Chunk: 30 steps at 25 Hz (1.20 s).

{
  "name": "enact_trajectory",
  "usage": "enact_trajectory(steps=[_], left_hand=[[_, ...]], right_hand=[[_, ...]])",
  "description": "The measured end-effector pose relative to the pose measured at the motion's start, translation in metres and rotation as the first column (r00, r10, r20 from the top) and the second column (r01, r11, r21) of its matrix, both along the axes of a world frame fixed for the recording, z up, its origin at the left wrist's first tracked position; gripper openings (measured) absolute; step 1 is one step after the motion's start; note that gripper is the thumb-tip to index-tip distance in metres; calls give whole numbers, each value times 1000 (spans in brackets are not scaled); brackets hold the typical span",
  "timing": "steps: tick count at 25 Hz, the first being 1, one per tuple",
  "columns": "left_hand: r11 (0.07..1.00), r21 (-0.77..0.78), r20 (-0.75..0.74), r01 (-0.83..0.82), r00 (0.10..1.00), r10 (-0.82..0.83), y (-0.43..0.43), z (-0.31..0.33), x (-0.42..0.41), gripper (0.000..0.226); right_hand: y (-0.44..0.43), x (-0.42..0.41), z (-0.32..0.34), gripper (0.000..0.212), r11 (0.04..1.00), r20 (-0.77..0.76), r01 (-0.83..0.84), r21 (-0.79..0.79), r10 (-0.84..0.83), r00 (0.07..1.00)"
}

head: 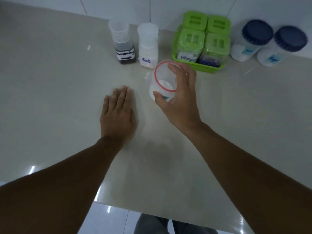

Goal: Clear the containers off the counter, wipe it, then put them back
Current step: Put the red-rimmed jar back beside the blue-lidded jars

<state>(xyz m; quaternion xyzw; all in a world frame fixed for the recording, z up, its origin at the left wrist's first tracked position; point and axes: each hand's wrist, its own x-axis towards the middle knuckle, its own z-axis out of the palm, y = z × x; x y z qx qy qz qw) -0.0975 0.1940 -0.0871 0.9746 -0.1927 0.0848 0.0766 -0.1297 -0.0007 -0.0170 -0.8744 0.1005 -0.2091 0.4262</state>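
Pale glossy bench (50,81) runs back to a tiled wall. The right grip (180,100) curls round the red-rimmed clear jar (163,85), thumb on its side and fingers over its far rim. The jar is just in front of the salt bottle (147,46) and beside the green tray (202,67). The left grip (118,115) lies flat with fingers straight, near the jar but apart from it. Bench surface stretches wide to the left and down to the near edge.
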Motion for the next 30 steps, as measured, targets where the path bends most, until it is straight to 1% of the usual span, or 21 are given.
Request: enact_trajectory(steps=[3, 8, 10, 13, 15, 17, 21, 23, 26, 30], left_hand=[[994, 11, 72, 108, 992, -108, -26, 5, 0, 57], [950, -79, 131, 301, 948, -289, -136, 13, -12, 54], [924, -141, 124, 357, 932, -341, -180, 11, -21, 53], [892, -215, 91, 397, 918, -387, -243, 6, -37, 54], [887, -224, 41, 403, 913, -405, -279, 5, -42, 58], [899, -201, -24, 390, 915, -402, -308, 8, -40, 64], [922, -124, -165, 367, 908, -384, -353, 12, -27, 75], [928, -89, -206, 363, 905, -373, -368, 9, -23, 76], [934, -34, -229, 356, 907, -354, -374, 5, -23, 73], [938, -29, -217, 347, 913, -344, -375, 5, -21, 74]], right_hand=[[-35, -25, 7, 79, 998, 23, 64, 19, -65, 998], [-124, -68, 12, 85, 969, 13, 243, -41, -243, 970], [-161, -83, 10, 85, 946, 26, 316, -65, -315, 949], [-219, -102, 7, 84, 913, 36, 402, -68, -401, 916], [-254, -108, 6, 85, 897, 28, 435, -83, -434, 900], [-284, -108, 4, 85, 884, 26, 459, -89, -459, 888], [-335, -99, 0, 84, 877, 36, 471, -96, -470, 882], [-357, -92, -2, 83, 878, 23, 466, -111, -466, 884], [-385, -75, -2, 85, 889, -20, 439, -130, -445, 895], [-418, -51, -5, 85, 918, -69, 353, -183, -370, 926]])
